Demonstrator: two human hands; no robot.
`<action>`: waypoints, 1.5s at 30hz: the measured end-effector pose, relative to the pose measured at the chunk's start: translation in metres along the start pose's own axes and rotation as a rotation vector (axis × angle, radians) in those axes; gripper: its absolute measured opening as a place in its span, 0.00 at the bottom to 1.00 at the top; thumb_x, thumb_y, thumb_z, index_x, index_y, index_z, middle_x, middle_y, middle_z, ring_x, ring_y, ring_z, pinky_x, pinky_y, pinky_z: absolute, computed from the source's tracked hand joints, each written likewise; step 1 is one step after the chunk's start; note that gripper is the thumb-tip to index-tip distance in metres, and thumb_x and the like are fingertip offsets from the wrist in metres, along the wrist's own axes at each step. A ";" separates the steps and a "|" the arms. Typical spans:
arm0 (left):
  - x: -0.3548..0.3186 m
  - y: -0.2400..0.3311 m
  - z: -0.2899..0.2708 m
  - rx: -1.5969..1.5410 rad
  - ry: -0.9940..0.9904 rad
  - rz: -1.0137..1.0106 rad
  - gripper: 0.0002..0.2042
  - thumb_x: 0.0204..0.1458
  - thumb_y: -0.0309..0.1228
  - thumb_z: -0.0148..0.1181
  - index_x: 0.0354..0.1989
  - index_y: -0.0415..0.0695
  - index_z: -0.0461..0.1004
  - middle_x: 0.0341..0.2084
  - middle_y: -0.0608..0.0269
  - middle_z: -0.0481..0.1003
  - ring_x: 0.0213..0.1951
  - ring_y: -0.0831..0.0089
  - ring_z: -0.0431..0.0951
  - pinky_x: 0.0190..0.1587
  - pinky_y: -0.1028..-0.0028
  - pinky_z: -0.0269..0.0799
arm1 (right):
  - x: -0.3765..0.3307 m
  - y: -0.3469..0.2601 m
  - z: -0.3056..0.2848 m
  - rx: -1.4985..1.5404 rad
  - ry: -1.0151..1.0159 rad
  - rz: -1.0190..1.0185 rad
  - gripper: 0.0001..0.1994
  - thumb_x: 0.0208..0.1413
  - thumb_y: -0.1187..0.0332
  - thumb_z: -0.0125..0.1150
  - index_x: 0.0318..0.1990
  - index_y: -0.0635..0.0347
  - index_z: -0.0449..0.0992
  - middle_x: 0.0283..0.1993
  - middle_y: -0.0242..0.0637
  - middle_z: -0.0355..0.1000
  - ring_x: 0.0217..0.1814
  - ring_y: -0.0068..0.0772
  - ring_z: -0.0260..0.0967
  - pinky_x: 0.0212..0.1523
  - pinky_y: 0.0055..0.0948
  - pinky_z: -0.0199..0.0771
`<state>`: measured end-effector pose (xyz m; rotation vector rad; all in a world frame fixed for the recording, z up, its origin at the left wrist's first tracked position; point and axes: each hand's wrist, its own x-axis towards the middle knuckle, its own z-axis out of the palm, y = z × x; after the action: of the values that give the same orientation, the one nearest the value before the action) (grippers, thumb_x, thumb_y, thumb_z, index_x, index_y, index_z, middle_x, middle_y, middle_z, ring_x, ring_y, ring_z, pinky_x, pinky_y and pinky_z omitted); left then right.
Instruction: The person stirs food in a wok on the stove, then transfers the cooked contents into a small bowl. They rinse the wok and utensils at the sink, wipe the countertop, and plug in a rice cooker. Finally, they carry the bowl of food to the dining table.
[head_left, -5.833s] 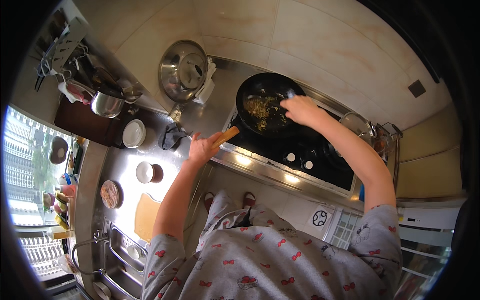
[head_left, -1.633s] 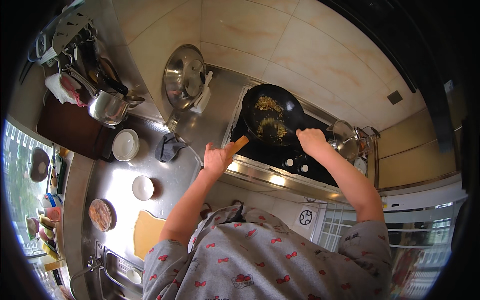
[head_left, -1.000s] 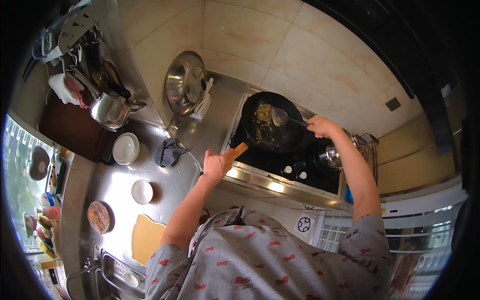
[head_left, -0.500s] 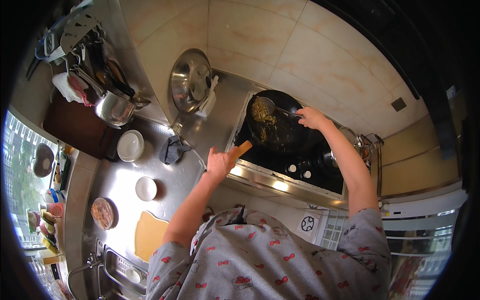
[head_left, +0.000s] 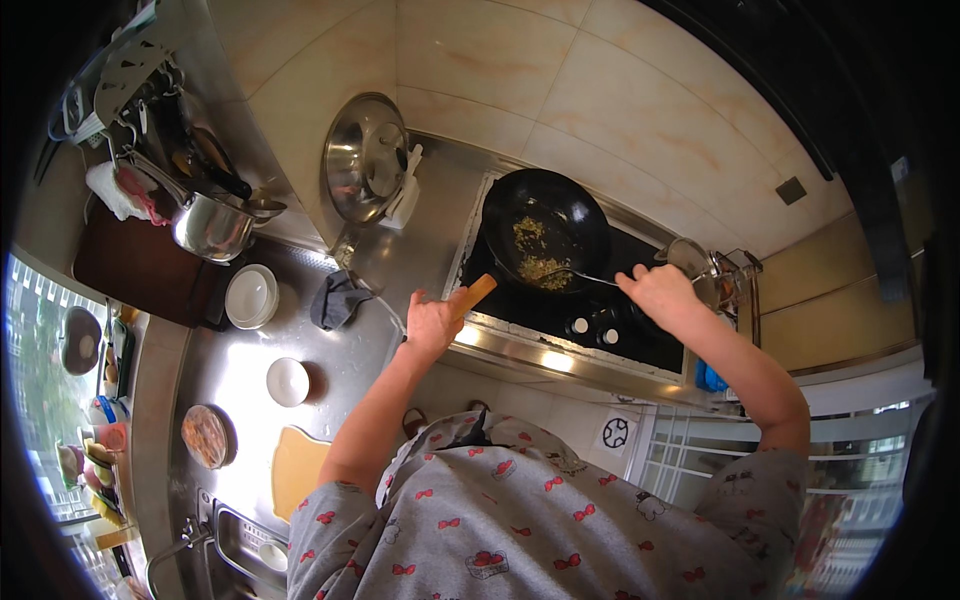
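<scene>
A black wok [head_left: 582,222] sits on the stove, holding chopped yellow-green food [head_left: 530,236] in two loose patches. My left hand [head_left: 432,322] is closed round the wok's wooden handle [head_left: 476,295] at the near left. Over the right side of the stove, my right hand [head_left: 662,291] grips the thin metal handle of a spatula [head_left: 594,278]. The spatula's head is down in the nearer patch of food, where its shape is mostly hidden.
Left of the stove, a steel lid [head_left: 362,160] leans against the wall. A dark cloth [head_left: 338,300], white bowls [head_left: 288,382], a round covered dish [head_left: 206,436] and a cutting board [head_left: 300,468] lie on the steel counter. The sink [head_left: 245,540] is at lower left.
My right hand has moved right and nearer, drawing the spatula from the wok's far left to its near side. Food has spread toward the near side. My left hand keeps its hold on the handle.
</scene>
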<state>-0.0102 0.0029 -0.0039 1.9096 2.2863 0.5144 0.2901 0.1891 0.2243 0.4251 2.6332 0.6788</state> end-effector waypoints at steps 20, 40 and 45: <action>0.000 0.000 -0.002 0.001 -0.017 -0.029 0.28 0.47 0.35 0.62 0.61 0.57 0.67 0.20 0.58 0.78 0.27 0.61 0.80 0.61 0.58 0.61 | 0.026 0.006 -0.027 0.013 -0.155 0.074 0.14 0.47 0.74 0.61 0.43 0.52 0.78 0.35 0.37 0.76 0.39 0.38 0.79 0.33 0.34 0.78; 0.002 0.002 0.000 -0.034 0.014 -0.024 0.25 0.48 0.34 0.59 0.58 0.57 0.69 0.21 0.58 0.78 0.29 0.61 0.81 0.61 0.56 0.60 | 0.104 0.101 0.095 1.258 -0.558 0.887 0.15 0.55 0.57 0.61 0.26 0.59 0.74 0.14 0.33 0.66 0.10 0.25 0.56 0.11 0.28 0.52; 0.000 -0.001 -0.003 -0.022 -0.034 -0.052 0.26 0.48 0.35 0.60 0.60 0.57 0.67 0.21 0.58 0.78 0.29 0.60 0.80 0.60 0.55 0.61 | 0.127 0.092 0.075 0.872 -0.360 0.539 0.13 0.55 0.59 0.64 0.30 0.61 0.78 0.18 0.35 0.70 0.17 0.28 0.66 0.21 0.33 0.65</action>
<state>-0.0124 0.0022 -0.0011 1.8289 2.2928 0.4958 0.2284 0.3434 0.1738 1.3750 2.3235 -0.4428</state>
